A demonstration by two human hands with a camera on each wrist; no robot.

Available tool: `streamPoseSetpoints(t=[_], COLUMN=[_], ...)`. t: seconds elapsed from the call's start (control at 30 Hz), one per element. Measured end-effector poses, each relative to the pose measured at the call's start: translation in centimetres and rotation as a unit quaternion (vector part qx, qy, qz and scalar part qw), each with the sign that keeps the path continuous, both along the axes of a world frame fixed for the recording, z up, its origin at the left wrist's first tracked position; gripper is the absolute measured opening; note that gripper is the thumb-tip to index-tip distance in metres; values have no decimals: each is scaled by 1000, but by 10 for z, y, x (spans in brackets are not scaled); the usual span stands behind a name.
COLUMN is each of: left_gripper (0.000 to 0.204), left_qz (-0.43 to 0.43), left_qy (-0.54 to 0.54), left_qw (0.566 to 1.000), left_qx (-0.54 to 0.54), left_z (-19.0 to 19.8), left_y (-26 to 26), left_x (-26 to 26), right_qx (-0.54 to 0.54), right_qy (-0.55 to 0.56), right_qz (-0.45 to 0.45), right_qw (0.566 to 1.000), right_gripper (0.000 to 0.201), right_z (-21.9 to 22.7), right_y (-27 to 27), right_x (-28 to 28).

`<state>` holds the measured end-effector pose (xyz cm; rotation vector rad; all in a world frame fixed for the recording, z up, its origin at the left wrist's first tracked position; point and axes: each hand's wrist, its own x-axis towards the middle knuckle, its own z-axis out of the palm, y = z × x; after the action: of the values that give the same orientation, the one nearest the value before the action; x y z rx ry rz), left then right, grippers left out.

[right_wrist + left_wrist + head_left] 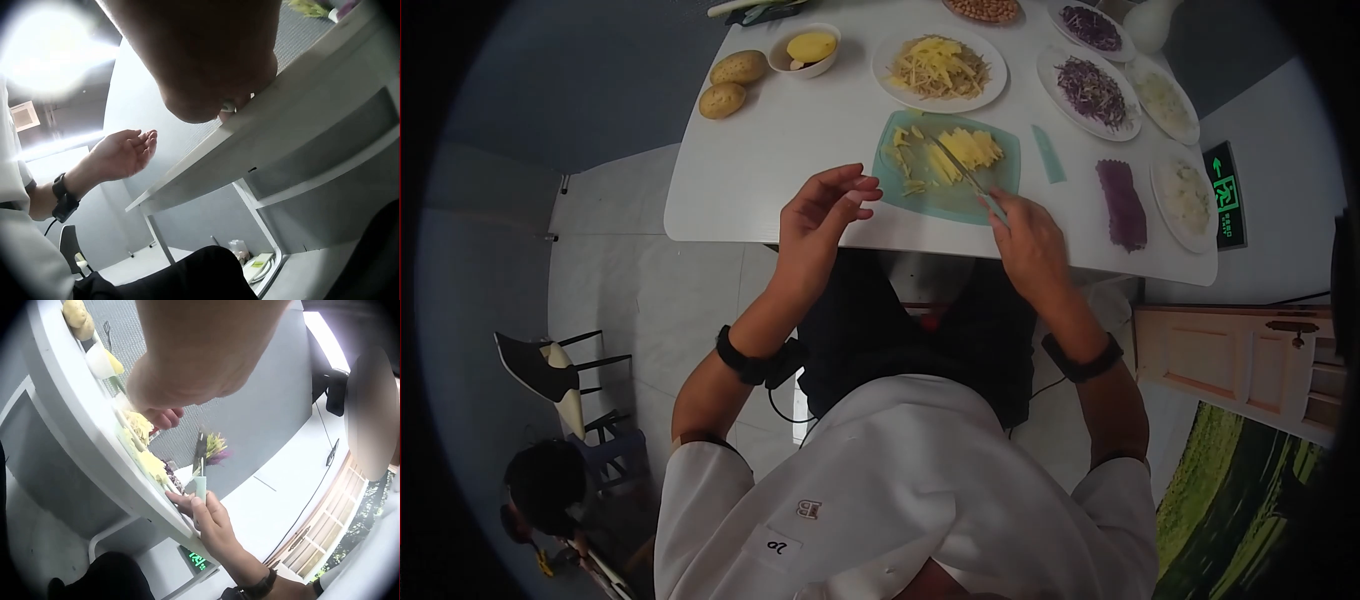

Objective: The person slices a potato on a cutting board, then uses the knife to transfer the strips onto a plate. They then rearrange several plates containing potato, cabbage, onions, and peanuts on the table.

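A knife with a pale green handle is gripped by my right hand, its blade over the teal cutting board. Yellow potato slices lie overlapped on the board right of the blade, with loose yellow strips at its left. My left hand is raised just left of the board, fingers relaxed and holding nothing. In the left wrist view the knife points up from my right hand. The right wrist view shows my left hand with loosely bent fingers.
Behind the board stands a plate of yellow shreds. Two potatoes and a bowl with a peeled potato are at the back left. On the right are a teal blade cover, a purple cloth-like piece and several plates of shreds.
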<state>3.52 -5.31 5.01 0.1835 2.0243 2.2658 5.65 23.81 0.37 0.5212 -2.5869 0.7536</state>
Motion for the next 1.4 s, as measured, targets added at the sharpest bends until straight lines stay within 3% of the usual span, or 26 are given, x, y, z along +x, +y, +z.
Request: streamPoseSetpoints(t=[0.33,0.53,0.6,0.7,1.0,1.2,1.4], left_gripper=[31,35,42,45,32,15,17], left_qz=[47,15,-10,-29,40,0,-45], left_qy=[-45,-215,-295,-332,-333,-307,-315], left_qw=[996,975,952,930,915,925,911], left_qx=[55,47,85,156,224,224,262], left_z=[-28,-64,-68,-74,-77,-104,-75], left_y=[-11,-15,-8,2,23,13,16], left_x=[68,87,80,69,55,57,61], right_qx=[-17,-20,-23,-27,-41,-59,-108], right_qy=[23,14,9,1,-22,-26,-46], right_qz=[40,62,67,73,86,63,51], right_qw=[999,998,997,997,995,996,992], right_gripper=[25,23,23,23,20,19,18], right_z=[-1,-7,-9,-9,-1,-3,-7], right_y=[5,12,16,19,22,21,21], right_x=[43,52,54,57,61,61,60])
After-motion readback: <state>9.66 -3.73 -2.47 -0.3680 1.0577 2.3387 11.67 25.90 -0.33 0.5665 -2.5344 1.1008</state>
